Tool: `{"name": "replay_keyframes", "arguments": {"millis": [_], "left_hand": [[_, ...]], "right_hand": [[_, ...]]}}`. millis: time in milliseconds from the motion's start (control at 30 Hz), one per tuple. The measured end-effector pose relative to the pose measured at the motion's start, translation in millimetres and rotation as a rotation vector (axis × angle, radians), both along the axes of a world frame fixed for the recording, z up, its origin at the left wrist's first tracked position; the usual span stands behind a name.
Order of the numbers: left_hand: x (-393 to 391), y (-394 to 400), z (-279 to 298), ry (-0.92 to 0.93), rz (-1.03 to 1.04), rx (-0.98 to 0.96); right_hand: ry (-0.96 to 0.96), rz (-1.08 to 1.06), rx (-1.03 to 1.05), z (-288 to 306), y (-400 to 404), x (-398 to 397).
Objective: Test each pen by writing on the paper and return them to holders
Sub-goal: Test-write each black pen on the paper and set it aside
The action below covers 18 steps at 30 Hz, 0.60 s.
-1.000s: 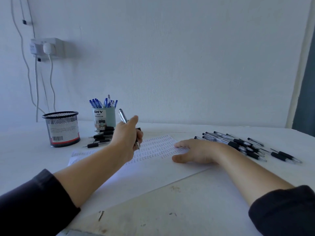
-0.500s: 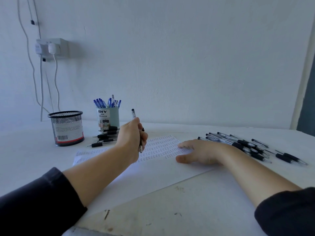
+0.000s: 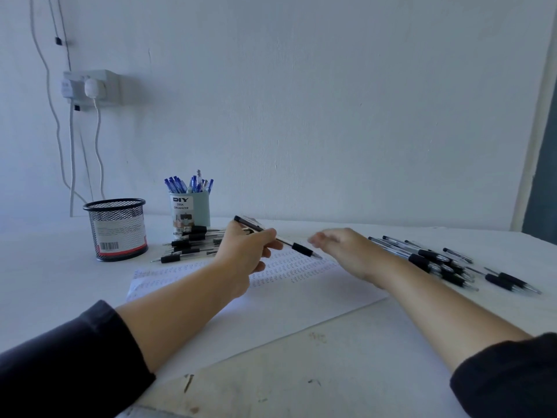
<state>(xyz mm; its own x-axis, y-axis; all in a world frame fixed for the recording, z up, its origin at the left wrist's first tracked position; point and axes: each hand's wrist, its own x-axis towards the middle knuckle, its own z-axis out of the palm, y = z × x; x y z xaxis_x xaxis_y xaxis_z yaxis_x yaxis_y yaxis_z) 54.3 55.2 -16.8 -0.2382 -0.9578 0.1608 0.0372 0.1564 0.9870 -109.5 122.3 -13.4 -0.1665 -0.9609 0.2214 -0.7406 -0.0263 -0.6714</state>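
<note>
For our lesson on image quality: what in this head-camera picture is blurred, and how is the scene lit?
Head view: the right hand is smeared by motion blur at its fingertips; the left hand and its pen stay fairly sharp; the light is soft, bluish and dim, with faint shadows.

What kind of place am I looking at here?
Probably a plain desk or home workspace: a white table against a bare wall, a mesh holder, a DIY desk organizer of blue pens, and a wall socket.

We can't read the tiny marks on the paper (image 3: 289, 267), way too small. The right hand (image 3: 346, 251) has smeared fingertips (image 3: 316, 238), so its grip's unclear to us.
</note>
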Motion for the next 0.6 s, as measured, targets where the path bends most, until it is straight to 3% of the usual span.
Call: {"name": "replay_keyframes", "arguments": {"millis": [133,367,433,600], "left_hand": [[-4,-1,-4,-0.006,-0.052,-0.013],[-5,-2,-6,0.023,-0.11,0.004],[-4,-3,-6,0.024,-0.1,0.014],[-3,-4,-5,0.005,-0.098,0.02]], "right_hand": [[-0.037,0.05,-0.136,2,-3,7],[0.063,0.018,-0.155,1,-5,-2],[0.126,-0.105,-0.208,4,-4,-12],[0.272,-0.71,-0.226,11,5,-59]]}}
